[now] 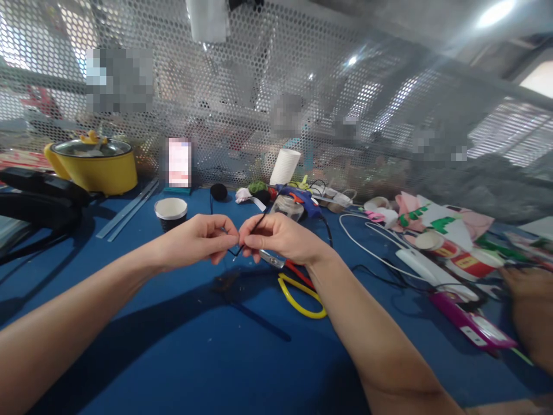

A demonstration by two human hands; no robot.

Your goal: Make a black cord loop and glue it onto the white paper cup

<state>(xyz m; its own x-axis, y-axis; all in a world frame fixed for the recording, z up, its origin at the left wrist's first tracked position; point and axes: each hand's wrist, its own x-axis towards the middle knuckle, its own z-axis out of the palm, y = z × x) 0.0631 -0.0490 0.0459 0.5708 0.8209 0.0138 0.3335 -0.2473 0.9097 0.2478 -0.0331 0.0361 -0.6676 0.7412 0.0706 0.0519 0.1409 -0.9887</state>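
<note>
Above the blue table, both hands meet at chest-front height over a length of black yarn. My left hand pinches it between thumb and fingertips. Almost touching it, my right hand pinches the same strand, and a loose end sticks up past its fingers. A short bent piece spans the small gap between the two. Below my right hand lie scissors with a red and yellow handle, partly hidden by the wrist. A small black yarn ball rests farther back.
A paper cup stands beyond my left hand; a yellow pot and a lit phone are behind it. A blue glue gun lies by the mesh partition. Cables and a purple device are at right, near another person's arm.
</note>
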